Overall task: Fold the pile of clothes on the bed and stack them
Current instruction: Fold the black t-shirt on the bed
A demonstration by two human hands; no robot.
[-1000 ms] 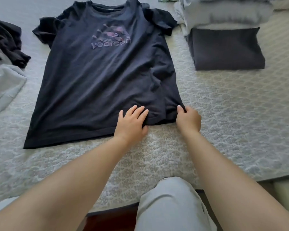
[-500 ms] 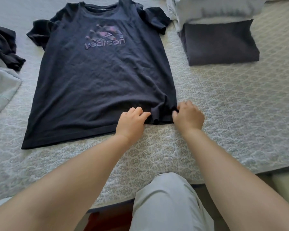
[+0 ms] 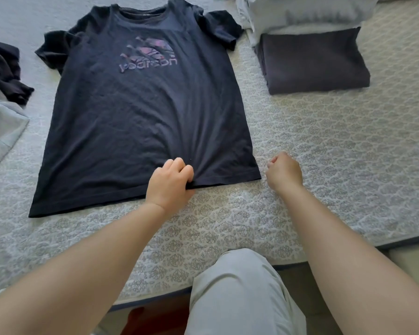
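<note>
T-shirt lies flat, centre-left of frame, front up. Left hand pinches the hem, bunching it; right hand is clenched on nothing, just beside the hem's corner. Advised: tension the hem evenly, smooth wrinkles before folding.

Open bed cover fills the centre right and lower middle of the frame. The folded stack blocks the upper right, the spread dark t-shirt the centre, and unfolded clothes the left edge.
</note>
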